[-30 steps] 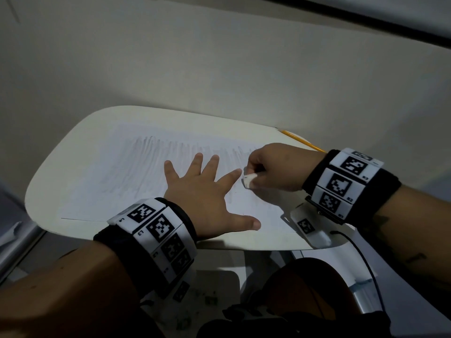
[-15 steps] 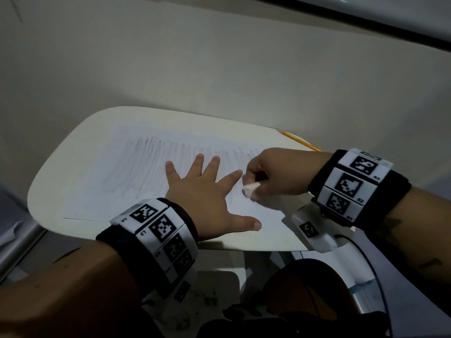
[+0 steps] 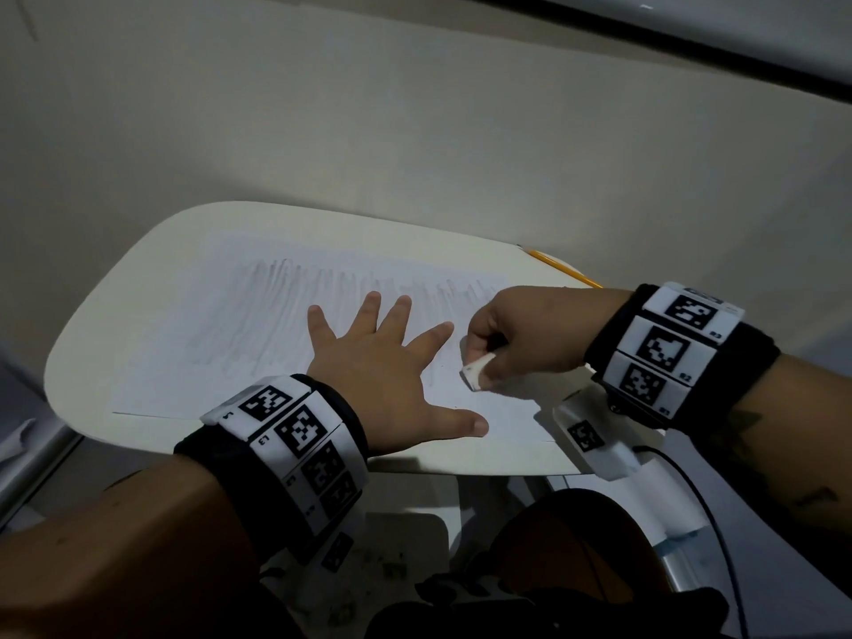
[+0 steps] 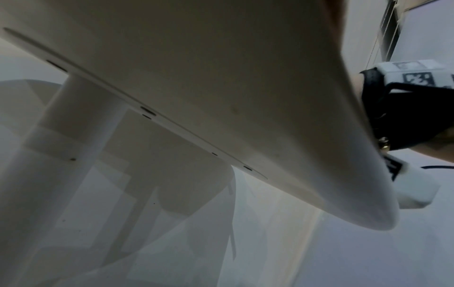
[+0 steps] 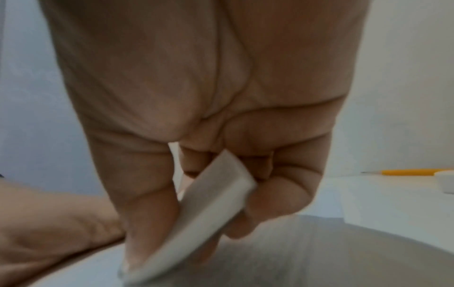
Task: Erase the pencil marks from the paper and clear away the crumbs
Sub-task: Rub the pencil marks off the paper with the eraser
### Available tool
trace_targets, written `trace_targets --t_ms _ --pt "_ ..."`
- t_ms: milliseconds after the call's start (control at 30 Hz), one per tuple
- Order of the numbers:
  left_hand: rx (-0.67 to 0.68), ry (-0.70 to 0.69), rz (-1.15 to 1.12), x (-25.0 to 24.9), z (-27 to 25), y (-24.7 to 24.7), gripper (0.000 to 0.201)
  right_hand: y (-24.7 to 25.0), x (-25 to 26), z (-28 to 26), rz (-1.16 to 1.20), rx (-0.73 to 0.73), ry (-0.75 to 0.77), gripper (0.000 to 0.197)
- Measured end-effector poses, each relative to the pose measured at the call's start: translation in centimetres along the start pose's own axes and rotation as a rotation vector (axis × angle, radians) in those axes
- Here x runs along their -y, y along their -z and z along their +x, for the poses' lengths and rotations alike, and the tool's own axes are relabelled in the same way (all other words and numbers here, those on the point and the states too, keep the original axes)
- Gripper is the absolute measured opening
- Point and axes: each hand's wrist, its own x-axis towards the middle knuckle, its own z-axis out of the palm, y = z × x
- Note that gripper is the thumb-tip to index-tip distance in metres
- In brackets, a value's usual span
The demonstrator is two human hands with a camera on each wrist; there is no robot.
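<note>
A white sheet of paper with grey pencil shading across its upper half lies on a small cream desk. My left hand lies flat on the paper with fingers spread, holding it down. Just to its right, my right hand pinches a white eraser, whose lower end touches the paper near the sheet's right part. In the right wrist view the eraser sits between thumb and fingers, tip down on the sheet. The left wrist view shows only the desk's underside.
A yellow pencil lies at the desk's far right edge, behind my right hand, seen also as the pencil beside a small white object. A pale wall stands right behind the desk. My knees are below the desk's near edge.
My right hand has drawn the eraser down the paper toward me, from beside my left index fingertip to level with the left hand's knuckles. The left hand has stayed flat in place.
</note>
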Motion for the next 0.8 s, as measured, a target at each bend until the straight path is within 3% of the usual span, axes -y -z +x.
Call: trace_targets --t_ms 133,300,500,667,800 --pt "-0.001 0.0 -0.005 -0.1 -0.1 0.1 0.11 0.0 -0.4 0.7 -0.011 -0.18 -0.038 0.018" --pt "0.005 0.003 -0.001 0.0 -0.1 0.1 0.11 0.1 -0.1 -0.7 0.016 0.041 -0.005 0.011" --pt "0.004 0.005 0.007 -0.1 0.0 0.1 0.11 0.0 -0.8 0.5 -0.026 -0.167 -0.053 0.017" --pt "0.009 0.003 0.007 0.0 0.1 0.0 0.11 -0.3 -1.0 -0.5 0.018 0.005 -0.012 0.014" --pt "0.03 0.015 0.004 -0.2 0.0 0.2 0.112 0.4 -1.6 -0.5 0.062 -0.2 -0.049 0.018"
